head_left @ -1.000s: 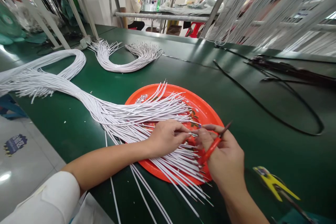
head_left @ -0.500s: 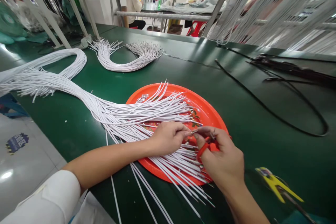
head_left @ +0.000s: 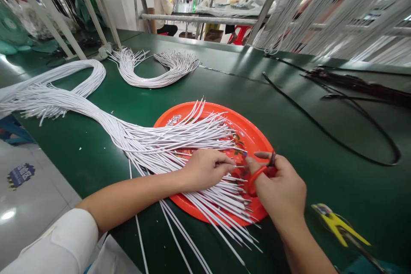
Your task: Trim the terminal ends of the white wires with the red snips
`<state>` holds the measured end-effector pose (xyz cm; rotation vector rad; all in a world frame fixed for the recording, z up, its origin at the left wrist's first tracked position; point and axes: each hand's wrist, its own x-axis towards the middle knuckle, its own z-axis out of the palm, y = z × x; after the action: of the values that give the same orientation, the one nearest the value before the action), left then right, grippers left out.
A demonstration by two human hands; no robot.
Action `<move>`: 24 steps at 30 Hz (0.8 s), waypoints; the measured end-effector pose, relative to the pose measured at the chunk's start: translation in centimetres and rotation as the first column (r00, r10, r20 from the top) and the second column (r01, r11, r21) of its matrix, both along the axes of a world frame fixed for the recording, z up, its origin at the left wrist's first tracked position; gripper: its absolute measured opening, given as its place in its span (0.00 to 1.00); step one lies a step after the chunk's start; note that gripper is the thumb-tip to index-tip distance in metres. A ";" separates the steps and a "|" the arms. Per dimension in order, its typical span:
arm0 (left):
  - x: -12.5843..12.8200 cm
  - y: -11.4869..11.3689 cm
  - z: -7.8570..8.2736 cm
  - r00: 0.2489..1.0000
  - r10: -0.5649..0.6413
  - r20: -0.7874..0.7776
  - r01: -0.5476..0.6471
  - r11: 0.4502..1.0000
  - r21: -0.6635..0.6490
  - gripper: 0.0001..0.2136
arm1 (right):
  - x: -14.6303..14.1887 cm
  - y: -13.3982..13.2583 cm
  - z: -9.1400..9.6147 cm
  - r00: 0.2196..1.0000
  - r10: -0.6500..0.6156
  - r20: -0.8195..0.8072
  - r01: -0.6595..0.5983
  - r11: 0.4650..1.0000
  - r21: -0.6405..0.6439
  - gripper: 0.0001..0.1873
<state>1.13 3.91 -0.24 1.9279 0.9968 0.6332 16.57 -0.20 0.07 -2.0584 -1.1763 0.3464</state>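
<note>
Over the orange-red tray, my left hand is closed in a pinch on the end of one white cable, whose thin tip sticks out past the fingertips. A thick bundle of white cables runs under that hand, its loose ends fanned across the tray. To the right, my right hand is closed around red-handled scissors. Their blades are mostly hidden by the fingers. A small gap separates the right thumb from the cable tip. Small silvery bits lie at the tray's far left.
Another curved cable bundle lies farther back on the green table. Black cables stretch over the right side, and a yellow-handled tool sits at front right. Metal racks with hanging white cables stand behind; people sit beyond.
My right hand has moved a little to the right with the scissors, away from the left fingertips. The cable tip now shows between the hands. My left hand has barely moved.
</note>
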 end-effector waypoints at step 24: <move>0.4 2.4 1.3 0.724 0.172 -0.668 0.277 0.814 0.510 0.09 | 0.5 0.6 -1.2 0.997 -0.018 -0.079 0.023 0.998 0.059 0.17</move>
<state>1.49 6.33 1.09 2.8649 1.2819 0.1410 17.08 0.43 -1.17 -1.9855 -1.1050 0.3744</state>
